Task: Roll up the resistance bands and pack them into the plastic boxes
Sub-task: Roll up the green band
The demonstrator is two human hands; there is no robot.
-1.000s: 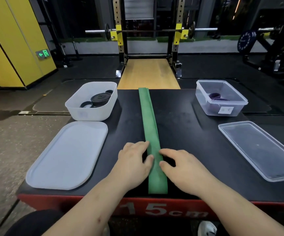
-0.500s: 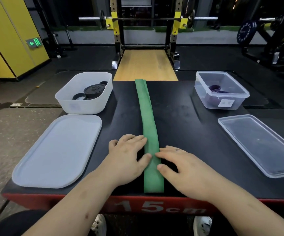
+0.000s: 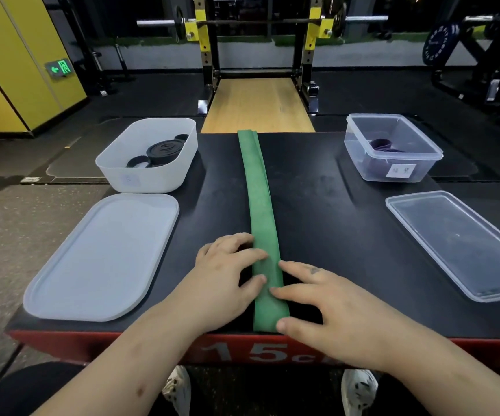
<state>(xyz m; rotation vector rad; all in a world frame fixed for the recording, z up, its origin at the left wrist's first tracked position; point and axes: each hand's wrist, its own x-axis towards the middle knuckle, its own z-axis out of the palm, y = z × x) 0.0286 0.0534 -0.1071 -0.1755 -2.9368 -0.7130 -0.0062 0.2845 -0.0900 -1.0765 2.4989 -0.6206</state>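
Long flat green rubber band (image 3: 260,211) looks limp, grippy; left hand (image 3: 227,274), right hand (image 3: 324,304) press it flat-fingered; roll from near end.

We saw the green resistance band (image 3: 259,211) lying flat, unrolled, along the surface's (image 3: 318,205) middle; white box (image 3: 140,181) far-left, clear box (image 3: 363,166) far-right.

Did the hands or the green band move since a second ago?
The right hand spread: its thumb slid back toward the person and now touches the near end of the green band. Nothing was grasped or released. The left hand still presses flat on the band, which stays unrolled. The white box, clear box, white lid and clear lid have not moved.
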